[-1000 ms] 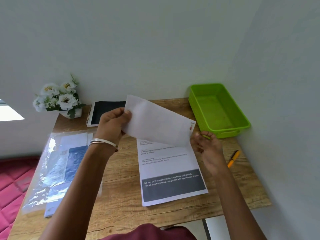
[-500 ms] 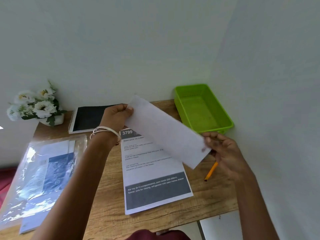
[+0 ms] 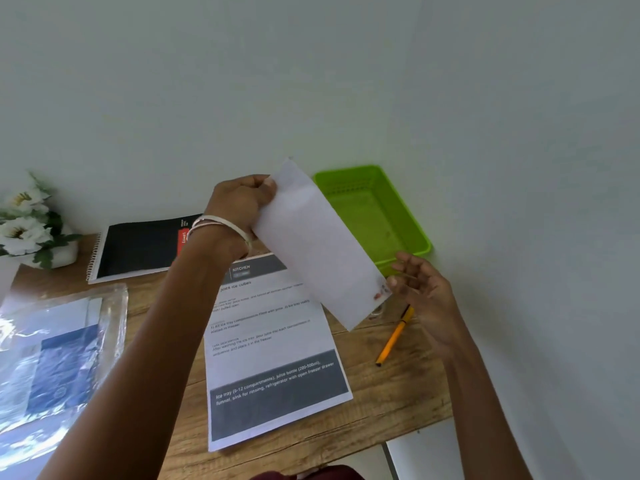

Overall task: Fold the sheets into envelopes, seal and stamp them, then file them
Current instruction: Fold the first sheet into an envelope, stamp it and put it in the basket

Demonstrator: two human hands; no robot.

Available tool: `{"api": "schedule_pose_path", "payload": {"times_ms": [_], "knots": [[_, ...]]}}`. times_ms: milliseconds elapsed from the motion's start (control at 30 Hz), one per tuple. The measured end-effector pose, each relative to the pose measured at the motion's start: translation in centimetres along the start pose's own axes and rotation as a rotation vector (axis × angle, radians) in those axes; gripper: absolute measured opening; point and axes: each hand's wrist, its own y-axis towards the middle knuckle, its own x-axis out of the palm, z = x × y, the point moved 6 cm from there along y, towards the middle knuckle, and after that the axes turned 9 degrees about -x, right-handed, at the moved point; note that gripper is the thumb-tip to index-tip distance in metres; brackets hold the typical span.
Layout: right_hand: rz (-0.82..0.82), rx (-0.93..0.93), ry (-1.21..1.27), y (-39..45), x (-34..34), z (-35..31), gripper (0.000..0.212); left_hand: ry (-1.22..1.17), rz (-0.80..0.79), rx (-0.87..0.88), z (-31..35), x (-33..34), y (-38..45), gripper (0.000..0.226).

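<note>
Pale walls meet in a corner behind your wood-grain desk [image 3: 398,386]. Your left hand [image 3: 239,206] is raised, thumb and curled fingers pinching the top end of a smooth white envelope [image 3: 311,244] that slants down above the desk. Your right hand [image 3: 424,296] waits by its lower, stamped corner, fingers relaxed and spread, perhaps just touching. Behind sits a glossy green plastic tray [image 3: 410,216]; a printed sheet [image 3: 270,344] lies flat beneath.
</note>
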Motion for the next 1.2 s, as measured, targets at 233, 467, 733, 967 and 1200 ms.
{"api": "schedule_pose_path", "payload": {"times_ms": [233,467,733,967,1200], "knots": [[0.057,0.068,0.201,-0.1,2.0,0.5,0.024,-0.165,0.084,-0.169,-1.4,-2.7,1.3,0.012],[0.222,-0.04,0.036,1.5,-0.3,-1.6,0.008,-0.362,0.108,-0.254,-2.7,-1.9,1.0,0.008],[0.64,-0.034,-0.186,3.3,-4.1,-0.5,0.006,-0.053,0.046,-0.239,-5.5,0.6,1.2,0.002],[0.45,-0.061,-0.494,5.2,-1.5,-1.0,0.034,0.153,0.002,-0.078,-7.9,2.2,0.5,0.017],[0.304,-0.122,-0.771,5.6,-1.0,-1.7,0.046,0.228,-0.033,-0.07,-9.7,1.8,0.0,0.019]]}}
